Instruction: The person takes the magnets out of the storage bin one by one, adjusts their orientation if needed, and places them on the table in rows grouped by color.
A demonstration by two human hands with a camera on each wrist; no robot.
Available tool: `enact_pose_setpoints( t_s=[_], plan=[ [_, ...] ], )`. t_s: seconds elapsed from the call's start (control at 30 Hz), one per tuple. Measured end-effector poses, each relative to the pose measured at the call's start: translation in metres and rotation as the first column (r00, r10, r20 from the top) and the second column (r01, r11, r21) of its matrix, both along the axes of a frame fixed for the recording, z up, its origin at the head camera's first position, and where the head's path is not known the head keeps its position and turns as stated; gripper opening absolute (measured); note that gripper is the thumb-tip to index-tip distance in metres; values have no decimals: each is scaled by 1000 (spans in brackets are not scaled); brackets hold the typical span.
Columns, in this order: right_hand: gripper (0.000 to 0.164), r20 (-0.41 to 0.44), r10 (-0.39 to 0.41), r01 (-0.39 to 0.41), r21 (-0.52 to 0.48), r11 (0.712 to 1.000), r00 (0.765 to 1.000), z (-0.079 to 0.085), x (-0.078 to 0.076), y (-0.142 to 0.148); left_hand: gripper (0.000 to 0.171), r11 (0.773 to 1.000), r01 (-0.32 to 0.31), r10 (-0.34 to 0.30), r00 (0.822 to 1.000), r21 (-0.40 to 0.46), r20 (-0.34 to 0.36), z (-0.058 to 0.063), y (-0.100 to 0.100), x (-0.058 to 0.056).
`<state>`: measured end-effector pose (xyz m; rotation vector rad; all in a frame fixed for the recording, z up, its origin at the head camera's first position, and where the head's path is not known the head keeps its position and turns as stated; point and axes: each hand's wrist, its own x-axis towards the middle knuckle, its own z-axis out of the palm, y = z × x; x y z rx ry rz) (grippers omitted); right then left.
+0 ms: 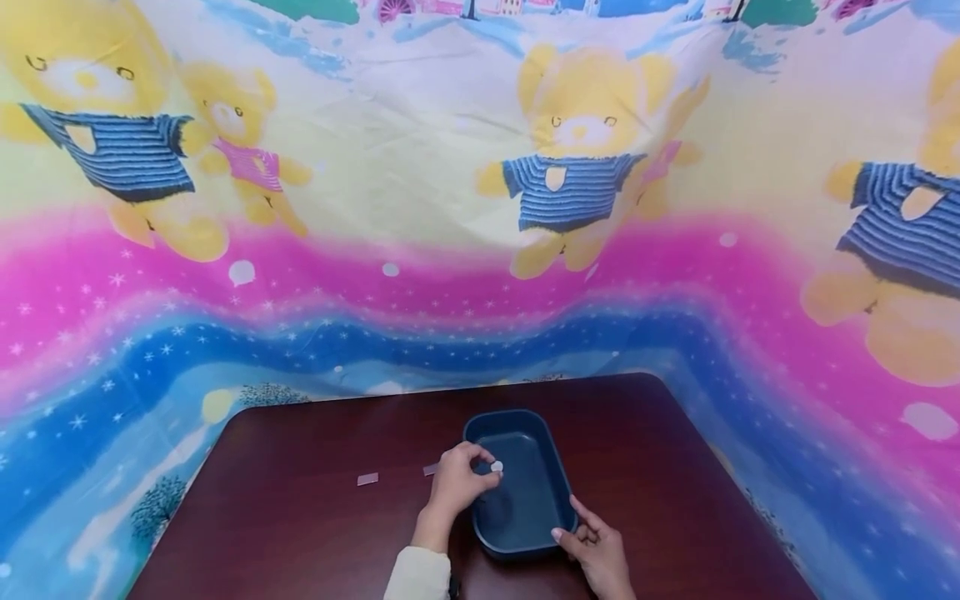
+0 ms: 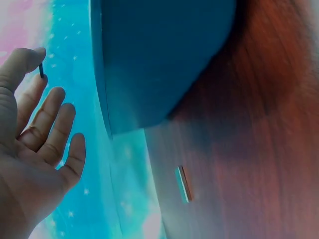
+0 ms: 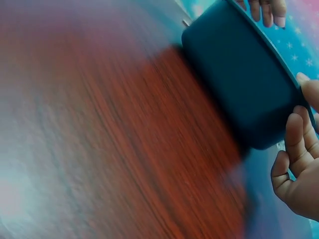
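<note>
In the head view a dark blue rectangular container (image 1: pixel 525 533) with rounded corners stands on the table, its open side up. My left hand (image 1: pixel 459 483) is over its left rim and pinches a small round pale disc (image 1: pixel 497 467) between thumb and forefinger. From the left wrist, the disc (image 2: pixel 41 69) appears edge-on as a thin dark line, and the other fingers of the left hand (image 2: pixel 45 134) are spread. My right hand (image 1: pixel 600 550) grips the container's near right corner, thumb at the rim and fingers against the outer wall (image 3: pixel 239 74).
Left of the container, a small flat rectangular piece (image 1: pixel 367 479) lies on the dark reddish-brown table (image 1: pixel 300 517). Another such piece (image 1: pixel 430 470) is partly hidden behind the left hand. A patterned cloth (image 1: pixel 420 317) with printed bears hangs around the table's far and side edges.
</note>
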<state>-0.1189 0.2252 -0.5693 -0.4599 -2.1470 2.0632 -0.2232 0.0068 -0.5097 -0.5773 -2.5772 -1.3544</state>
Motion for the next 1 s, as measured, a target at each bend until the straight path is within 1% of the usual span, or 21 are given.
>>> enact_pose_setpoints(
  t_s=[0.07,0.2,0.33,0.43,0.5,0.67,0.87,0.93,1.0],
  plan=[
    [64,11,-1,1,21,1000,1000,1,1,-1,14,1000,-10,10,1000,8,6,-2,-7,4],
    [64,14,-20,19,50,999,1000,1,3,-3,16,998,-55,54,998,-30,-38,-6,-21,12],
    [63,12,-25,24,55,998,1000,0,4,-4,18,989,-127,120,988,-73,-99,-9,-36,20],
    [63,20,-30,29,53,998,999,0,3,-4,18,983,-162,150,981,-84,-126,-11,-45,24],
    [63,21,-37,36,51,998,999,0,3,-4,18,981,-172,161,979,-84,-128,-12,-51,27],
    [63,9,-28,28,44,999,1000,-1,2,-2,18,973,-222,215,972,-67,-91,-14,-60,35],
    [63,5,-48,47,43,998,999,-5,2,-1,18,955,-288,286,958,-77,-32,-21,-71,38],
    [63,4,-46,45,40,998,999,-5,2,-1,18,947,-310,311,951,-82,-9,-23,-75,38],
    [63,4,-42,41,33,999,999,-5,2,-2,18,941,-326,327,945,-91,0,-25,-78,39]
  ],
)
